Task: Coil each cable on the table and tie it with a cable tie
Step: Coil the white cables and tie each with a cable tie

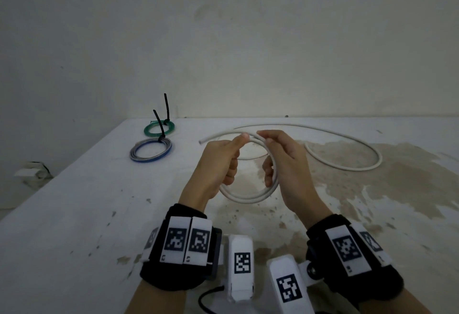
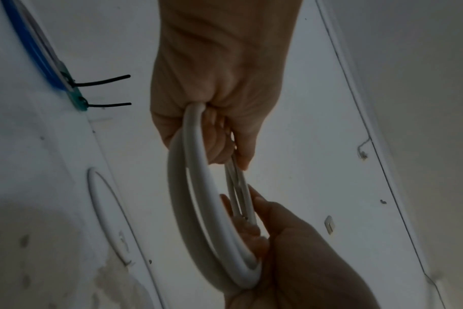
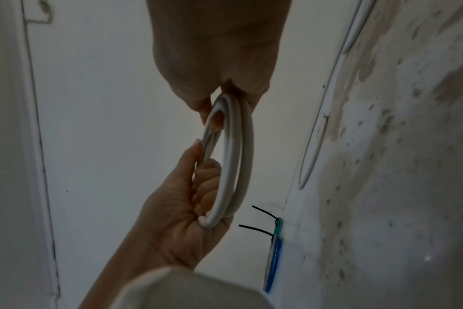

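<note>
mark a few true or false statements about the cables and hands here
1. Both hands hold the white cable. True: left hand and right hand grip its loops.
2. The white cable is fully coiled. False: a long tail lies on the table.
3. The green coil carries a black tie. True.
4. The blue coil lies right of the hands. False: it lies to their left.
5. The white cable is already tied. False: no tie shows on it.

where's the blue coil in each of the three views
Head: blue coil at left on the table, nearer than the green coil.
Left wrist: blue arc at the top left edge.
Right wrist: thin blue sliver at lower right.
Shared landmark: the two black cable ties beside it.
</note>
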